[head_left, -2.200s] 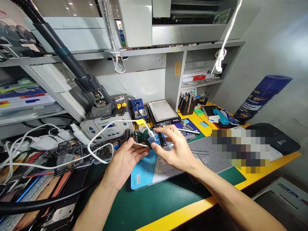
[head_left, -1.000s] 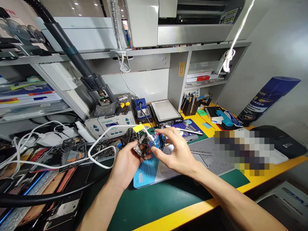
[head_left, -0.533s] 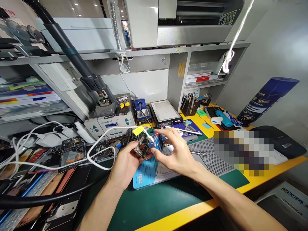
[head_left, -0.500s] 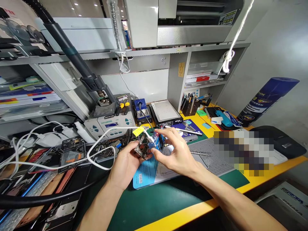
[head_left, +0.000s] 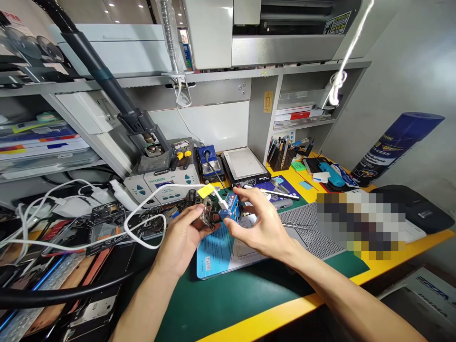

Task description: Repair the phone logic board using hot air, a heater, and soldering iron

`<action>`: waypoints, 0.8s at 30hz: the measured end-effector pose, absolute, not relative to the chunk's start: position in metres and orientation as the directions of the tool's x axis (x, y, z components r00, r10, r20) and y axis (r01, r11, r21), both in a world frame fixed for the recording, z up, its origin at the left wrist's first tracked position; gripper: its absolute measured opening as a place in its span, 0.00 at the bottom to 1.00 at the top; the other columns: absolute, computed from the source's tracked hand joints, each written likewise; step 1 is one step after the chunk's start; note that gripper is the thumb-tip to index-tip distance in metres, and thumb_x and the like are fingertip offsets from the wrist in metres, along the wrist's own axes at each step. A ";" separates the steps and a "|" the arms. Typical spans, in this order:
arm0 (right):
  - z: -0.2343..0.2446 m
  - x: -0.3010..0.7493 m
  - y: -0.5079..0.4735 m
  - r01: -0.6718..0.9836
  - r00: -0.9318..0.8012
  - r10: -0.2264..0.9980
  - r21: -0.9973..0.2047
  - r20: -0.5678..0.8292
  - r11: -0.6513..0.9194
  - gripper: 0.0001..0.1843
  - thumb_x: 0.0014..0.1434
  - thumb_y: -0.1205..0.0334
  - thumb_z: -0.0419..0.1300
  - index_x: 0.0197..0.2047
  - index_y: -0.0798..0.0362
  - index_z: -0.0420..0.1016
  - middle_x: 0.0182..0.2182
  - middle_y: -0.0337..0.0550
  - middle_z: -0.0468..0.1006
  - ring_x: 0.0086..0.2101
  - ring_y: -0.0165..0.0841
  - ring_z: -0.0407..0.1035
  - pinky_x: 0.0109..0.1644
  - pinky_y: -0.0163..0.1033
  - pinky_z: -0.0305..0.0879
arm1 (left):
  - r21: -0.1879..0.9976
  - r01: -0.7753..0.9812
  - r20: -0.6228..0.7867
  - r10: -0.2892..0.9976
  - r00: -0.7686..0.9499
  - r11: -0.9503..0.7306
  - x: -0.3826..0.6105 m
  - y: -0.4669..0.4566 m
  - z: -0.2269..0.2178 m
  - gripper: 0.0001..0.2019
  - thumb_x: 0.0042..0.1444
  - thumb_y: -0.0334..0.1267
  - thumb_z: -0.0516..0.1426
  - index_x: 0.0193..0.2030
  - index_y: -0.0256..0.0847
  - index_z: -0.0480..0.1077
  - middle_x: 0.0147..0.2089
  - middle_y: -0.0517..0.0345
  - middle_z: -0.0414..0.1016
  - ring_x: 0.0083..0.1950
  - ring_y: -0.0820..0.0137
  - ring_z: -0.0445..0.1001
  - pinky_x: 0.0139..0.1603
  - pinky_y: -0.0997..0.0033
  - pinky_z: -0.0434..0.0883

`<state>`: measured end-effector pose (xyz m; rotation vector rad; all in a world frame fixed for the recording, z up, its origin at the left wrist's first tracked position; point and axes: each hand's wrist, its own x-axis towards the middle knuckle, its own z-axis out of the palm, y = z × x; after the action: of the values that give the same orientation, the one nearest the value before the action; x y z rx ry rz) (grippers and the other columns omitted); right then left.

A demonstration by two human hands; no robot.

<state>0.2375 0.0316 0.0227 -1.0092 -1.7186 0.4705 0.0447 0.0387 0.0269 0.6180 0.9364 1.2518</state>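
My left hand [head_left: 180, 240] is closed on a small dark circuit board [head_left: 206, 214], held up over the green mat [head_left: 231, 294]. My right hand [head_left: 261, 228] pinches a small blue tester module [head_left: 231, 209] with a lit red light. A white cable [head_left: 149, 202] with a yellow tag [head_left: 205, 191] plugs into the module. Board and module are held close together, and I cannot tell whether they touch. Under both hands lies a blue and white packet [head_left: 221, 251].
A soldering station [head_left: 162, 183] and a black hose arm [head_left: 107, 85] stand behind. Opened phones and boards [head_left: 103, 225] lie left among white cables. A perforated grey pad [head_left: 309, 228], tweezers, a pen holder [head_left: 281, 156] and a blue spray can [head_left: 395, 147] sit right.
My left hand, open 2.2 s ago, has taken up the circuit board and brought it to the blue module. Since half a second ago the board has tilted more upright.
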 end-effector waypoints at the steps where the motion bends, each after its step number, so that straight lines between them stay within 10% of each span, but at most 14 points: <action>1: 0.023 0.237 0.032 0.394 -0.101 0.816 -0.730 0.569 0.559 0.30 0.54 0.59 0.68 0.60 0.49 0.68 0.47 0.47 0.72 0.45 0.39 0.70 0.48 0.47 0.74 | 0.815 -0.521 -0.267 0.962 0.050 0.253 0.045 0.039 0.027 0.06 0.57 0.33 0.63 0.42 0.37 0.75 0.43 0.49 0.79 0.43 0.64 0.78 0.42 0.60 0.80; 24: 0.025 0.241 0.040 0.106 -0.033 0.965 -0.960 0.258 0.260 0.32 0.53 0.49 0.71 0.58 0.52 0.74 0.47 0.49 0.79 0.47 0.41 0.74 0.46 0.47 0.75 | 0.779 -0.529 -0.225 0.938 0.264 0.336 0.045 0.034 0.031 0.15 0.59 0.32 0.60 0.53 0.38 0.77 0.56 0.46 0.78 0.50 0.61 0.77 0.48 0.57 0.80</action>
<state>0.2410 0.0402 0.0253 -1.0800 -1.4151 0.9714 0.0454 0.0340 0.0312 0.6432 0.7652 1.0890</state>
